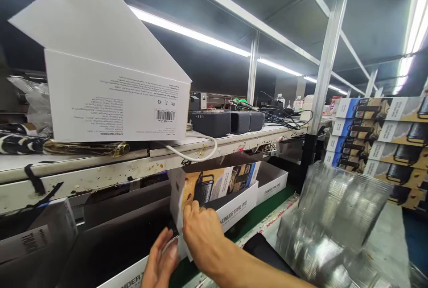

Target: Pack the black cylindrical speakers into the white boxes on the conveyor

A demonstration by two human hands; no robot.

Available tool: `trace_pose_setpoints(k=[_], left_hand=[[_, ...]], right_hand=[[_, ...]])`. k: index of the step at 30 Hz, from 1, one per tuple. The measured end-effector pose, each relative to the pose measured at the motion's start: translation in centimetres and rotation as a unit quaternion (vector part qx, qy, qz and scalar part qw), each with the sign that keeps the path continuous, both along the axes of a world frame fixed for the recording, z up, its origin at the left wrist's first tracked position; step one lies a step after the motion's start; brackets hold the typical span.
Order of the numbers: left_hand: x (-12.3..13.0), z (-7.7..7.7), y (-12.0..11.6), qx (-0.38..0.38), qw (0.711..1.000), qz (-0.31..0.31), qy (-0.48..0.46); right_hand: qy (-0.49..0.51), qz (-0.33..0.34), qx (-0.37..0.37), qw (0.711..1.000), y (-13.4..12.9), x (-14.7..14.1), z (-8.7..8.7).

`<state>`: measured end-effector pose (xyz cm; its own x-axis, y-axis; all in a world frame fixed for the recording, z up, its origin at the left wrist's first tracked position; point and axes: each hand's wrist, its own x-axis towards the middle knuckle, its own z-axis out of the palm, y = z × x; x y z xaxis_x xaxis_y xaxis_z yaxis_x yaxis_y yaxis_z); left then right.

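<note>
My right hand (202, 234) has its fingers curled at the near end of a printed cardboard box (214, 185), which shows a black speaker on a sand background. Its fingertips are partly hidden. This box stands in or directly behind a white open box (239, 210) lettered THUNDER TRAIL PRO. Just left of the right hand, my left hand (162, 257) has its fingers stretched and thumb apart, close to the near corner of the printed box. Whether it touches the box I cannot tell. Another open box with a dark inside (123, 239) lies beside the left hand.
Above runs a worn shelf edge (107, 170), carrying a large white carton (117, 100), black speakers (212, 123) and cables. To the right are nested clear plastic trays (341, 203), a black item (262, 250) and stacked printed boxes (377, 141). A metal post (329, 51) rises behind.
</note>
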<state>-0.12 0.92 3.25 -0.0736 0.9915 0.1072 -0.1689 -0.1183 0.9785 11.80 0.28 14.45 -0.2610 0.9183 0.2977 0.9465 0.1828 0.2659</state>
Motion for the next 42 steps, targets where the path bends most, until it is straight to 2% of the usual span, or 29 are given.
trace_pose_setpoints(k=[2,4,6,9,11,15,17,21,24,28,34,39,42], left_hand=[[-0.7,3.6,0.2,-0.051,0.999,-0.004,-0.014],[-1.7,6.3,0.3,-0.081,0.997,-0.011,-0.009],[-2.7,8.0,0.4,-0.097,0.995,-0.028,-0.001],[-4.0,9.0,0.6,-0.135,0.989,-0.056,-0.016],[-4.6,9.2,0.9,-0.165,0.984,-0.057,-0.045],[-5.3,9.6,1.2,-0.214,0.974,-0.005,-0.067],[-5.4,9.6,1.2,-0.213,0.973,0.008,-0.087],[-5.6,9.4,1.3,-0.231,0.960,-0.006,-0.156],[-5.8,9.0,1.5,-0.218,0.965,0.005,-0.145],[-6.4,8.8,1.5,-0.219,0.968,0.009,-0.126],[-7.9,7.8,1.4,-0.168,0.977,-0.058,-0.116],[-8.1,7.4,0.4,-0.148,0.980,-0.084,-0.105],[-7.6,7.2,-0.3,-0.129,0.987,-0.067,-0.073]], right_hand=[[-0.013,0.040,-0.011,0.999,-0.7,-1.8,-0.2],[-0.019,0.074,-0.005,0.997,-1.1,-3.1,-0.6],[0.001,0.087,0.024,0.996,-1.1,-4.0,-1.1],[0.057,0.098,0.062,0.992,-0.8,-4.9,-1.5],[0.074,0.117,0.071,0.988,-0.8,-5.4,-1.5],[0.063,0.159,0.102,0.980,-1.1,-6.4,-1.4],[0.051,0.175,0.125,0.975,-1.1,-6.8,-1.9],[0.050,0.215,0.195,0.955,-0.7,-7.1,-3.7],[0.060,0.231,0.222,0.945,-0.4,-6.9,-4.2],[0.063,0.214,0.178,0.958,-0.2,-6.3,-2.8],[0.076,0.226,0.081,0.968,-0.6,-5.8,-0.9],[0.150,0.236,0.056,0.958,-1.0,-5.3,-0.7],[0.237,0.252,0.070,0.936,-0.7,-4.1,-0.7]])
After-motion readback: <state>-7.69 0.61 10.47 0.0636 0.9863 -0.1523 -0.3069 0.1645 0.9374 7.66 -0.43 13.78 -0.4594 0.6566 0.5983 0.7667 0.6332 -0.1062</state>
